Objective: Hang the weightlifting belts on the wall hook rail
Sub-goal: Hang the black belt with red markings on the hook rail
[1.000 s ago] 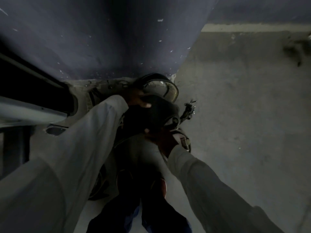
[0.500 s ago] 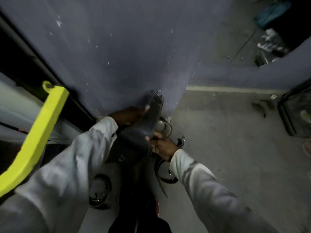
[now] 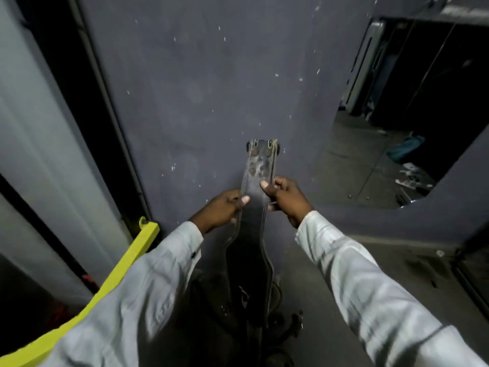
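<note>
Two hands are on the belt (image 3: pixel 251 260), and its position differs markedly from half a second ago: then you had it bunched low at the foot of the wall (image 3: pixel 198 88), now it is raised and drawn out lengthwise, flat against that wall. Your left hand (image 3: pixel 225 207) pinches the left edge of the narrow strap section, thumb on the face and fingers curled behind. Your right hand (image 3: pixel 284 198) pinches the right edge in the same manner, slightly higher. The strap's top end, marked with worn round patches, reaches well above both hands and touches the wall. Small dark fittings show at either side of that end, but you cannot tell from this view whether they are hooks or whether the belt hangs on anything. The wide back section hangs below your hands, down towards the floor (image 3: pixel 410 282). The yellow bar (image 3: pixel 137 247) seen earlier at lower left is in view again, now passing just behind your left sleeve (image 3: pixel 158 287). Dark gear (image 3: pixel 291 321) lies on the floor at the foot of the belt, too dim to identify. To the right, the wall gives onto a dark recess or mirror (image 3: pixel 410 102), which of the two cannot be told, with a teal item (image 3: pixel 406 149) and scattered pale clutter on its floor.
</note>
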A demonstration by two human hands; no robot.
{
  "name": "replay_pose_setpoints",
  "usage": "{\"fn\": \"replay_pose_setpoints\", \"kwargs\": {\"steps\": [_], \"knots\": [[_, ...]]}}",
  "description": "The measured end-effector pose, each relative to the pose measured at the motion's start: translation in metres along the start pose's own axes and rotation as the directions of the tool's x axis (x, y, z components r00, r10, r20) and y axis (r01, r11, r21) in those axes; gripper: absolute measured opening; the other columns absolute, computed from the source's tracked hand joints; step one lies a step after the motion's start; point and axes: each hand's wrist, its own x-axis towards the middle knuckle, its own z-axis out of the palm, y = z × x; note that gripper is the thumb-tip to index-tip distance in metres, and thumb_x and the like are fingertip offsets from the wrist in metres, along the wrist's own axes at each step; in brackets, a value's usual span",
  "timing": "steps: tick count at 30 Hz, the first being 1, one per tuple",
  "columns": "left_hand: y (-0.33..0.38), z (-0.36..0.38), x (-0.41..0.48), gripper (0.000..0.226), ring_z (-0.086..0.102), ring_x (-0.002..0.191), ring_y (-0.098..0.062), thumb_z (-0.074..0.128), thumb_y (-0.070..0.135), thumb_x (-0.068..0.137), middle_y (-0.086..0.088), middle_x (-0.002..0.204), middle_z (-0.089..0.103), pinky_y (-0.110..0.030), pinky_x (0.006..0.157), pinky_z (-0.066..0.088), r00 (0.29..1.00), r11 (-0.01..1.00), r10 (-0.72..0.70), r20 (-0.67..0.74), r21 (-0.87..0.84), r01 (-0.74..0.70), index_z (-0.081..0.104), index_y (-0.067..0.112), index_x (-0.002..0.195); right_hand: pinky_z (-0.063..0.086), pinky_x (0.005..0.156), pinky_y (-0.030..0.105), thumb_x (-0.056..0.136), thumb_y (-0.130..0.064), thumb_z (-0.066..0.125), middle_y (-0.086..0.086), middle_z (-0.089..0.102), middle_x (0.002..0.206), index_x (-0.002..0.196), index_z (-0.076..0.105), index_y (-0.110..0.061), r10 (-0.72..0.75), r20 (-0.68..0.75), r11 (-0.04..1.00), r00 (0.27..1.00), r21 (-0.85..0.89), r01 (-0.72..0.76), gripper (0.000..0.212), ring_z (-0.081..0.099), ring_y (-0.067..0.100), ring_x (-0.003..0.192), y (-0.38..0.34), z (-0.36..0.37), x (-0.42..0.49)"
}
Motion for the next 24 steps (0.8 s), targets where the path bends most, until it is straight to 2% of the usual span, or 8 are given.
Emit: {"fn": "replay_pose_setpoints", "kwargs": {"steps": [3,5,8,12,16,18,21,24], "knots": [[0.038,-0.011,-0.006,0.026,0.066,0.085,-0.006,0.047,0.022,0.103,0.006,0.101,0.069,-0.022,0.062,0.054,0.987,0.991,0.128,-0.096,-0.034,-0.132,0.056,0.021,0.127,0.052,0.057,0.022,0.098,-0.015,0.059,0.011,0.052,0.079,0.101,0.065,-0.010,-0.122,0.108,0.982,0.987,-0.129,0.136,0.008,0.054,0.019,0.071,-0.040,-0.009,-0.004],[0.063,-0.019,-0.008,0.027,0.068,0.083,-0.009,0.049,0.015,0.101,0.006,0.101,0.070,-0.026,0.058,0.054,0.957,0.970,0.235,-0.171,-0.015,-0.241,0.055,0.024,0.126,0.056,0.063,0.028,0.098,-0.014,0.060,0.015,0.062,0.091,0.116,0.065,-0.008,-0.178,0.167,0.965,0.970,-0.166,0.205,0.020,0.061,0.022,0.082,-0.061,-0.013,-0.005],[0.099,-0.033,0.000,0.027,0.069,0.085,-0.018,0.053,0.017,0.099,-0.001,0.103,0.073,-0.034,0.058,0.056,0.900,0.937,0.346,-0.265,0.048,-0.346,0.058,0.027,0.123,0.056,0.061,0.026,0.098,-0.013,0.060,0.013,0.065,0.095,0.117,0.065,-0.008,-0.271,0.140,0.941,0.952,-0.172,0.293,0.021,0.065,0.019,0.083,-0.104,-0.017,-0.007],[0.138,-0.045,0.007,0.028,0.069,0.106,-0.011,0.054,0.024,0.099,0.002,0.117,0.071,-0.030,0.088,0.057,0.813,0.865,0.485,-0.322,0.039,-0.500,0.057,0.019,0.127,0.053,0.055,0.020,0.099,-0.012,0.058,0.008,0.063,0.088,0.107,0.064,-0.012,-0.430,0.101,0.882,0.897,-0.166,0.441,0.010,0.064,0.007,0.071,-0.175,-0.020,-0.006],[0.174,-0.059,0.014,0.025,0.068,0.106,-0.017,0.054,0.018,0.100,-0.004,0.116,0.070,-0.032,0.090,0.056,0.712,0.784,0.579,-0.397,0.032,-0.620,0.059,0.011,0.123,0.056,0.058,0.025,0.097,-0.014,0.061,0.017,0.057,0.088,0.098,0.063,-0.009,-0.569,-0.020,0.819,0.822,-0.096,0.565,0.006,0.062,0.018,0.075,-0.231,-0.014,-0.002],[0.201,-0.071,0.018,0.021,0.069,0.100,-0.015,0.055,0.016,0.098,-0.005,0.111,0.071,-0.029,0.086,0.055,0.643,0.738,0.621,-0.447,0.056,-0.673,0.062,0.011,0.117,0.054,0.063,0.030,0.096,-0.022,0.063,0.012,0.061,0.086,0.089,0.063,-0.018,-0.608,-0.154,0.790,0.779,-0.015,0.613,0.008,0.060,0.020,0.080,-0.244,-0.004,0.001],[0.236,-0.085,0.020,0.011,0.069,0.095,-0.012,0.057,0.013,0.097,-0.001,0.102,0.073,-0.027,0.086,0.054,0.544,0.673,0.678,-0.495,0.121,-0.729,0.065,0.015,0.105,0.053,0.080,0.039,0.095,-0.044,0.057,-0.004,0.065,0.083,0.080,0.057,-0.029,-0.620,-0.288,0.785,0.730,-0.237,0.573,0.022,0.062,0.016,0.082,-0.231,0.018,0.007],[0.245,-0.090,0.024,0.007,0.066,0.089,-0.007,0.057,0.016,0.098,0.003,0.096,0.070,-0.027,0.084,0.052,0.531,0.651,0.710,-0.462,0.145,-0.745,0.061,0.020,0.099,0.053,0.084,0.043,0.097,-0.048,0.047,-0.001,0.068,0.090,0.086,0.052,-0.024,-0.659,-0.354,0.742,0.663,-0.445,0.500,0.027,0.065,0.026,0.089,-0.214,0.031,0.010]]}}
